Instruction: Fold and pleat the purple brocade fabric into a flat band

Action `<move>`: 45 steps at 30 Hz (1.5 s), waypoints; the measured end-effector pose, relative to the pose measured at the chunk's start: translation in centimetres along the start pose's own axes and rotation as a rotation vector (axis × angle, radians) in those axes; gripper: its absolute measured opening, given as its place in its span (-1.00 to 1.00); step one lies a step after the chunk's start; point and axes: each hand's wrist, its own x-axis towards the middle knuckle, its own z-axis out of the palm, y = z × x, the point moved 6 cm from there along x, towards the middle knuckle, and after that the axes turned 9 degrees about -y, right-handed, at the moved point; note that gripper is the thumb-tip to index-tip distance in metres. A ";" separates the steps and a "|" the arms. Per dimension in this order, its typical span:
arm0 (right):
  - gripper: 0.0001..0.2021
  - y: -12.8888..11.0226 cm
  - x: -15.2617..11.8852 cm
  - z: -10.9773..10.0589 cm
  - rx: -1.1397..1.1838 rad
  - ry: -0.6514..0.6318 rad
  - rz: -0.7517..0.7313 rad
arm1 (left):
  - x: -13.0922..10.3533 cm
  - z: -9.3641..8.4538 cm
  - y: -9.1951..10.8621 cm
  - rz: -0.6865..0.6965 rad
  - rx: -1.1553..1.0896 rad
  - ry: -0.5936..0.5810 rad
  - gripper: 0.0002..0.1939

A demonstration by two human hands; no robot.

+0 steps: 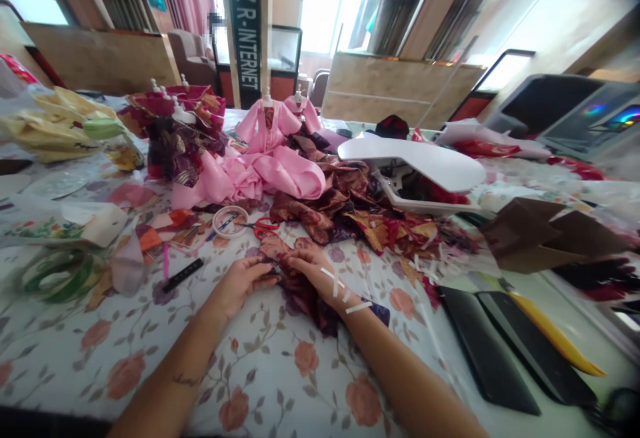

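My left hand (249, 278) pinches the left edge of a dark maroon patterned piece of fabric (313, 301) low over the flowered tablecloth (240, 365). From the other side my right hand (315, 268) grips the same fabric, its fingers curled close to the left ones. Several short white strips (337, 283) stick to the back of my right hand and wrist. Just beyond my hands lie red-handled scissors (265, 227) and a white tape roll (230, 222). A black slotted strip (183, 275) rests left of my left hand.
Pink doll-sized dresses (267, 125) stand at the back, beside dark dressed forms (180, 138) and heaped brown satin (345, 188). A white board (410, 158) lies over a tray at right. Green tape (63, 275) is far left; black flat cases (490, 351) lie right.
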 end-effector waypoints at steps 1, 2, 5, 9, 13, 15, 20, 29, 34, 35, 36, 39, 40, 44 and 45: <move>-0.79 0.2 0.0 -0.1 0.008 -0.005 0.000 | 0.0 0.0 0.1 0.007 -0.012 0.002 -0.87; -0.78 0.4 0.0 -0.3 0.015 -0.010 0.000 | 0.0 0.1 0.1 0.013 -0.020 0.005 -0.87; -0.75 0.7 0.1 -0.5 0.025 -0.025 0.001 | 0.0 0.1 0.2 0.013 -0.027 0.001 -0.87; -0.73 0.8 0.2 -0.5 0.003 -0.064 -0.010 | 0.2 -0.1 0.1 0.019 0.025 -0.004 -0.92; -0.72 0.8 0.1 -0.2 -0.038 -0.122 -0.029 | 0.4 -0.6 0.0 0.034 0.145 0.031 -0.92; -0.72 0.6 0.0 -0.1 -0.080 -0.138 -0.037 | 0.4 -0.7 0.0 0.039 0.174 0.031 -0.88; -0.73 -0.5 -0.8 0.6 -0.249 -0.159 -0.077 | 0.3 -0.4 0.0 0.038 0.200 0.014 -0.79; -0.86 -0.6 -0.9 0.8 -0.389 -0.119 -0.165 | 0.4 -0.2 0.2 0.064 0.179 0.026 -0.74; -0.80 0.8 -0.4 -0.1 -0.301 -0.159 -0.099 | 0.3 -0.2 0.0 0.055 0.161 -0.004 -0.77; -0.79 0.9 -0.4 -0.2 -0.290 -0.182 -0.100 | 0.3 -0.2 0.0 0.049 0.157 -0.012 -0.78; -0.79 0.9 -0.4 -0.3 -0.282 -0.208 -0.105 | 0.2 -0.2 0.0 0.040 0.152 -0.024 -0.79; -0.78 0.6 -0.7 -0.3 -0.267 -0.300 -0.118 | 0.0 -0.1 -0.2 -0.003 0.133 -0.079 -0.80; -0.78 0.3 -0.8 -0.2 -0.265 -0.323 -0.122 | 0.0 0.0 -0.2 -0.019 0.125 -0.098 -0.80; -0.73 -0.6 -1.3 0.0 -0.242 -0.370 -0.093 | -0.1 0.0 -0.3 -0.048 0.108 -0.090 -0.81; -0.70 -0.7 -1.4 0.1 -0.231 -0.382 -0.074 | -0.1 -0.1 -0.3 -0.044 0.107 -0.074 -0.82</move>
